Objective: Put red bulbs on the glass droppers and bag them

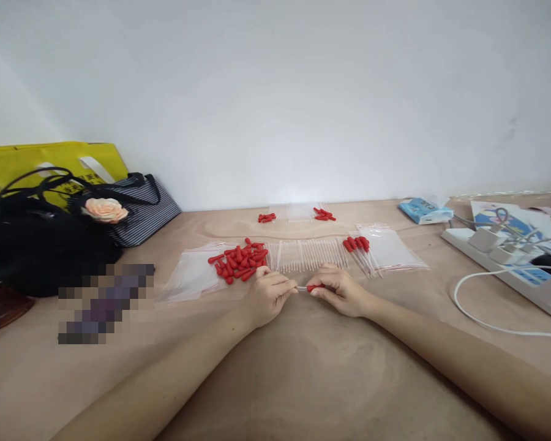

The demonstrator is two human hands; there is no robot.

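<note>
My left hand (270, 297) is closed on a thin clear dropper tube (302, 288), held level just above the table. The fingers of my right hand (340, 291) pinch a red rubber bulb (314, 287) at the tube's right end; how far the tube sits inside it is hidden. Beyond my left hand lies a heap of loose red bulbs (239, 262), partly on clear plastic bags (183, 272). Straight ahead, many clear tubes (307, 254) lie side by side in a row. Right of them, several droppers with red bulbs (357, 245) lie together beside more clear bags (392, 248).
By the wall lie two small red bulb groups (267, 217) with clear tubes (299, 212) between them. A blue tissue pack (425, 210) and a white power strip (500, 263) with cables stand right. Left are black (41, 245), striped (147, 211) and yellow (101, 153) bags.
</note>
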